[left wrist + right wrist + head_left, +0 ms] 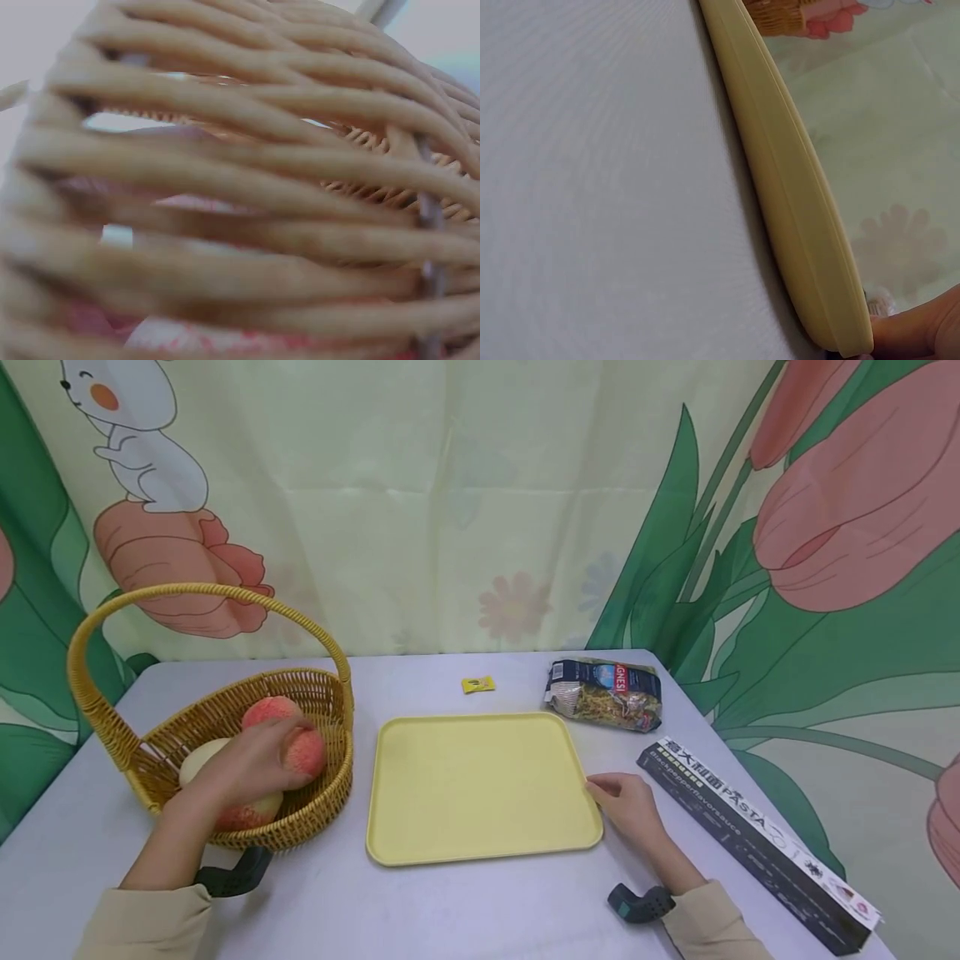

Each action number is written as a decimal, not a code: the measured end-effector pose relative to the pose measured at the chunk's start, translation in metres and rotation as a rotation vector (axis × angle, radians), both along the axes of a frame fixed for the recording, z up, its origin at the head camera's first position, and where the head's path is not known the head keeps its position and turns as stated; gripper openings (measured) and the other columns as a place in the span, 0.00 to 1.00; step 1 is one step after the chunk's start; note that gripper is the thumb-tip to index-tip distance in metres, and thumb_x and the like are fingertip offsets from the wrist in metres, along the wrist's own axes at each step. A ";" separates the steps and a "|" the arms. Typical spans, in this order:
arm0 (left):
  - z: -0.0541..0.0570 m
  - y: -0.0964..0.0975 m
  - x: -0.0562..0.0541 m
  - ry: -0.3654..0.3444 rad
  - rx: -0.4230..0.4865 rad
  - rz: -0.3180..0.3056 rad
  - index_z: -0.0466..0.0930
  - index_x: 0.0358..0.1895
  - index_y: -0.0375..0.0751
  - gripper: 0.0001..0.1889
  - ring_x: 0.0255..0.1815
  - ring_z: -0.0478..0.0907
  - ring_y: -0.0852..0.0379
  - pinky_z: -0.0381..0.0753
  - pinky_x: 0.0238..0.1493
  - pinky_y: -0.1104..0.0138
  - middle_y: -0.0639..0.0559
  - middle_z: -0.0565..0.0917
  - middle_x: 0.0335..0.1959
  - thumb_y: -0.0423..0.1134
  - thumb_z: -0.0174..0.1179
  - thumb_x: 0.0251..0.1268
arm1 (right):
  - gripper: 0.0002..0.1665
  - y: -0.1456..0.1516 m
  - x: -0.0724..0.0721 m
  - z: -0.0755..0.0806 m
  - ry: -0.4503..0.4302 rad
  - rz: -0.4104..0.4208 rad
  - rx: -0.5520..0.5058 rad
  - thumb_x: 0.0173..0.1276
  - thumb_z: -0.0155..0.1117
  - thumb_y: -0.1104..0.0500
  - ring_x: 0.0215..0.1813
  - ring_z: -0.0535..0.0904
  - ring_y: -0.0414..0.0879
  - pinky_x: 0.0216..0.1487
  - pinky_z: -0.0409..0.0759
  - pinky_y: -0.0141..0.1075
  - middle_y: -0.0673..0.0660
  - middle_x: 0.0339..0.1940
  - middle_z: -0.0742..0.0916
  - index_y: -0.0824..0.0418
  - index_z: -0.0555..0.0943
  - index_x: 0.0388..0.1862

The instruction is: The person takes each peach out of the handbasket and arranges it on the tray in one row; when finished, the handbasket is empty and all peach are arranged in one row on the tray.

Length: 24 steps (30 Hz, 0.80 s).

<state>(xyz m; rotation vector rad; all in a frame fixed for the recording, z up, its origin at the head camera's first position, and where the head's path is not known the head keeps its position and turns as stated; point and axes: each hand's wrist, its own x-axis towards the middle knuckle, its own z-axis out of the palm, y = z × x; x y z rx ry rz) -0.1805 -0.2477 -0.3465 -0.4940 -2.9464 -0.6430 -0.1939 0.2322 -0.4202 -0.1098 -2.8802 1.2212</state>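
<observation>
Inside the wicker basket (311,814), my left hand (251,760) grips a red-and-cream peach (306,753), thumb on the near side and fingers over the far side. Another peach (272,708) lies just behind it. A pale round fruit (197,762) and a reddish peach (251,814) are partly covered by the hand and wrist. In the left wrist view the basket's weave (225,172) hides most of the hand. My right hand (628,806) pinches the right rim of the yellow tray (483,785); its fingers (907,334) show at the tray's edge in the right wrist view.
A small yellow packet (478,684) lies behind the tray. At the back right is a bag of pasta (606,693), and a long black pasta box (757,843) slants along the table's right side. The basket's tall handle (206,591) arches above its opening.
</observation>
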 end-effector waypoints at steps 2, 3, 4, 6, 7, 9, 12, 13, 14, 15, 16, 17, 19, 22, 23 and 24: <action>0.002 0.000 0.005 0.006 0.022 0.033 0.70 0.55 0.36 0.32 0.49 0.73 0.42 0.72 0.45 0.46 0.39 0.77 0.49 0.42 0.71 0.44 | 0.13 0.000 0.000 0.000 0.000 -0.005 0.000 0.63 0.60 0.61 0.45 0.78 0.54 0.46 0.75 0.47 0.61 0.38 0.85 0.69 0.82 0.42; 0.003 0.000 0.007 0.014 0.034 0.044 0.70 0.56 0.36 0.33 0.49 0.72 0.41 0.72 0.45 0.45 0.39 0.76 0.49 0.42 0.72 0.43 | 0.13 -0.001 0.000 0.000 -0.004 -0.008 0.000 0.64 0.60 0.61 0.45 0.78 0.54 0.46 0.75 0.47 0.61 0.38 0.85 0.69 0.82 0.43; 0.004 0.000 0.010 0.027 0.043 0.055 0.69 0.56 0.37 0.34 0.49 0.72 0.41 0.72 0.44 0.45 0.39 0.76 0.50 0.42 0.72 0.43 | 0.13 -0.001 0.000 0.000 -0.006 -0.008 0.004 0.64 0.60 0.61 0.45 0.78 0.54 0.46 0.75 0.47 0.61 0.39 0.85 0.69 0.82 0.43; 0.007 0.002 0.016 0.060 0.064 0.078 0.69 0.56 0.39 0.35 0.49 0.71 0.40 0.73 0.42 0.44 0.39 0.74 0.51 0.43 0.73 0.42 | 0.13 -0.001 0.000 0.000 -0.016 -0.014 0.006 0.64 0.60 0.61 0.46 0.78 0.55 0.46 0.75 0.47 0.62 0.39 0.84 0.69 0.81 0.43; 0.009 0.003 0.020 0.080 0.074 0.088 0.68 0.56 0.40 0.35 0.48 0.71 0.41 0.74 0.41 0.45 0.40 0.73 0.52 0.44 0.73 0.41 | 0.13 -0.002 0.000 0.000 -0.018 -0.014 0.006 0.64 0.59 0.61 0.46 0.77 0.55 0.46 0.75 0.47 0.62 0.40 0.84 0.69 0.81 0.43; 0.011 0.005 0.026 0.113 0.103 0.096 0.67 0.56 0.42 0.35 0.46 0.71 0.41 0.75 0.38 0.45 0.40 0.71 0.53 0.45 0.73 0.42 | 0.14 -0.002 0.000 0.001 -0.026 -0.014 0.007 0.64 0.59 0.61 0.48 0.77 0.57 0.47 0.74 0.48 0.63 0.41 0.84 0.69 0.81 0.44; 0.014 0.011 0.033 0.153 0.140 0.103 0.66 0.56 0.45 0.35 0.44 0.72 0.43 0.77 0.34 0.47 0.41 0.69 0.54 0.45 0.73 0.42 | 0.14 -0.001 0.001 0.001 -0.036 -0.016 0.002 0.65 0.59 0.61 0.49 0.76 0.57 0.48 0.74 0.48 0.63 0.42 0.84 0.69 0.81 0.44; 0.015 0.012 0.035 0.165 0.147 0.102 0.66 0.56 0.46 0.35 0.43 0.73 0.42 0.78 0.33 0.48 0.41 0.68 0.54 0.44 0.73 0.42 | 0.14 -0.001 0.001 0.001 -0.039 -0.017 0.002 0.65 0.59 0.60 0.49 0.76 0.57 0.48 0.74 0.49 0.63 0.42 0.84 0.69 0.81 0.45; 0.016 0.015 0.036 0.180 0.152 0.099 0.66 0.56 0.45 0.35 0.43 0.73 0.43 0.78 0.33 0.47 0.41 0.68 0.55 0.43 0.73 0.41 | 0.14 -0.001 0.002 0.000 -0.042 -0.019 0.002 0.65 0.59 0.60 0.49 0.76 0.57 0.48 0.74 0.49 0.63 0.42 0.84 0.69 0.81 0.45; 0.017 0.017 0.038 0.195 0.161 0.091 0.66 0.56 0.45 0.36 0.43 0.73 0.42 0.78 0.33 0.47 0.41 0.68 0.54 0.41 0.74 0.40 | 0.15 0.000 0.002 0.000 -0.045 -0.020 0.001 0.65 0.59 0.60 0.49 0.76 0.57 0.49 0.73 0.49 0.63 0.42 0.84 0.69 0.80 0.45; 0.018 0.020 0.040 0.211 0.168 0.083 0.66 0.56 0.44 0.36 0.43 0.72 0.42 0.78 0.34 0.46 0.41 0.68 0.54 0.39 0.74 0.40 | 0.15 0.000 0.002 0.000 -0.047 -0.022 -0.002 0.65 0.59 0.60 0.49 0.76 0.57 0.49 0.73 0.49 0.63 0.42 0.84 0.69 0.80 0.45; 0.018 0.022 0.041 0.227 0.179 0.069 0.67 0.56 0.43 0.36 0.45 0.72 0.42 0.78 0.35 0.46 0.41 0.68 0.54 0.38 0.74 0.39 | 0.15 0.000 0.001 0.000 -0.047 -0.022 -0.003 0.65 0.59 0.60 0.49 0.76 0.57 0.49 0.73 0.49 0.63 0.42 0.84 0.69 0.80 0.45; 0.019 0.029 0.043 0.257 0.211 0.034 0.67 0.55 0.42 0.36 0.47 0.71 0.45 0.78 0.37 0.47 0.44 0.69 0.52 0.36 0.75 0.38 | 0.15 0.000 0.001 0.000 -0.043 -0.020 -0.002 0.65 0.59 0.60 0.49 0.76 0.57 0.49 0.73 0.49 0.63 0.42 0.84 0.69 0.80 0.45; 0.018 0.040 0.045 0.282 0.274 -0.011 0.68 0.55 0.42 0.36 0.49 0.70 0.52 0.78 0.39 0.53 0.50 0.71 0.50 0.35 0.75 0.37 | 0.14 -0.001 0.001 0.000 -0.037 -0.019 -0.002 0.64 0.59 0.60 0.49 0.76 0.57 0.48 0.73 0.49 0.63 0.42 0.84 0.69 0.80 0.45; 0.017 0.044 0.045 0.281 0.298 -0.023 0.69 0.55 0.43 0.36 0.49 0.70 0.54 0.78 0.40 0.56 0.52 0.72 0.50 0.35 0.76 0.37 | 0.14 -0.002 0.000 0.000 -0.035 -0.017 -0.002 0.64 0.59 0.60 0.49 0.76 0.57 0.48 0.74 0.49 0.63 0.42 0.84 0.69 0.80 0.45; 0.017 0.048 0.045 0.279 0.320 -0.031 0.69 0.55 0.43 0.36 0.49 0.70 0.56 0.78 0.41 0.60 0.53 0.72 0.50 0.36 0.76 0.37 | 0.14 -0.002 0.000 0.001 -0.033 -0.016 -0.005 0.64 0.59 0.60 0.48 0.76 0.57 0.48 0.74 0.48 0.63 0.42 0.84 0.69 0.81 0.45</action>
